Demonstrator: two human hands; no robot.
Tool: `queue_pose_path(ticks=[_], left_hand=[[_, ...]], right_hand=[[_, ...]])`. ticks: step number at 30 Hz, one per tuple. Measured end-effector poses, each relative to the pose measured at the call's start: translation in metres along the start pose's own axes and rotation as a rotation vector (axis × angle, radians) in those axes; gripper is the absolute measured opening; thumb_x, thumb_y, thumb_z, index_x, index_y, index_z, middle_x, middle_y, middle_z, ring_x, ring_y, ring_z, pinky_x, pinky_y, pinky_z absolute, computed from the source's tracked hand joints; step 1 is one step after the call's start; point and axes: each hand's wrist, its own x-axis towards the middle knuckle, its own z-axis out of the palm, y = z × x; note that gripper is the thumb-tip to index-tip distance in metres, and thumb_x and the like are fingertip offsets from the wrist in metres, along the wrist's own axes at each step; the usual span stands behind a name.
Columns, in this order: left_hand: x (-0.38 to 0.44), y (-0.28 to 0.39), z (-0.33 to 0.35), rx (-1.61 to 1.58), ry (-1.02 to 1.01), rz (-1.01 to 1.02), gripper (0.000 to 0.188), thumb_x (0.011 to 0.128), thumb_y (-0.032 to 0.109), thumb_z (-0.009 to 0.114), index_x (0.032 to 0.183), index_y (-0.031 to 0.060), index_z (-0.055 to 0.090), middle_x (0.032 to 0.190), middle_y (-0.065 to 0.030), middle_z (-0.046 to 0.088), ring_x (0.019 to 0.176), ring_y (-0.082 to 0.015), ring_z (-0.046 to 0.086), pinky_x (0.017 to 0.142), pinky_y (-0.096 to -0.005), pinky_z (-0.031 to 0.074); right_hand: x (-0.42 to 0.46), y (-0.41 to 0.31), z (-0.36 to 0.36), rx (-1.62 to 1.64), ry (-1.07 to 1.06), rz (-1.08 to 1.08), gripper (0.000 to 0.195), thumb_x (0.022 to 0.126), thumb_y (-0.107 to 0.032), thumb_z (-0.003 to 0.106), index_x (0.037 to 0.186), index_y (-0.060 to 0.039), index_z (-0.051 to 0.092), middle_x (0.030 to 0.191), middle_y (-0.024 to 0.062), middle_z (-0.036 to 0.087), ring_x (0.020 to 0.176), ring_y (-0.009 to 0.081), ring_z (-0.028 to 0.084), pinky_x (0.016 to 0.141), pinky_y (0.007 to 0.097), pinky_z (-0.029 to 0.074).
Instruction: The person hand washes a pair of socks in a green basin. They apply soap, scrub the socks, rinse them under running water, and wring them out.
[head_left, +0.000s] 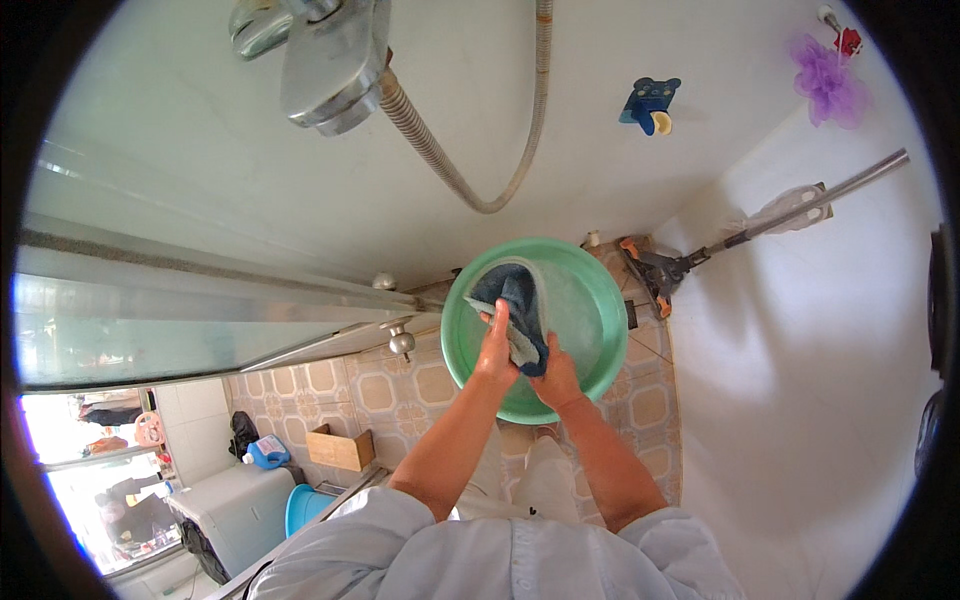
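Observation:
A dark blue fabric piece with a pale grey edge (517, 289) is folded over on itself above a round green plastic basin (616, 322). My left hand (496, 351) grips its near-left side, thumb pointing up along the cloth. Its lower end is pinched in my right hand (558, 375), whose fingers are partly hidden. Cloudy water (581, 300) shows in the basin, right of the fabric. Both hands are over the basin's near half.
A chrome shower mixer (337, 75) with a looping metal hose (450, 184) hangs on the far wall. On the right leans a floor mop (660, 270). A glass partition (187, 322) stands left. Behind it are a wooden stool (337, 448) and a blue detergent bottle (266, 451).

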Motion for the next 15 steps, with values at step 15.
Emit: queue_pose_path(ticks=[15], left_hand=[[-0.062,0.011,0.014,0.051,-0.145,-0.045,0.034,0.086,0.006,0.054,0.119,-0.0013,0.053,0.11,-0.0174,0.064,0.099,-0.0283,0.064,0.088,-0.0392,0.053]], right_hand=[[-0.043,-0.074,-0.043,-0.065,0.131,-0.257,0.086,0.071,-0.016,0.074,0.141,0.0048,0.028,0.132,0.0246,0.044,0.122,0.0399,0.043,0.103,0.047,0.033]])
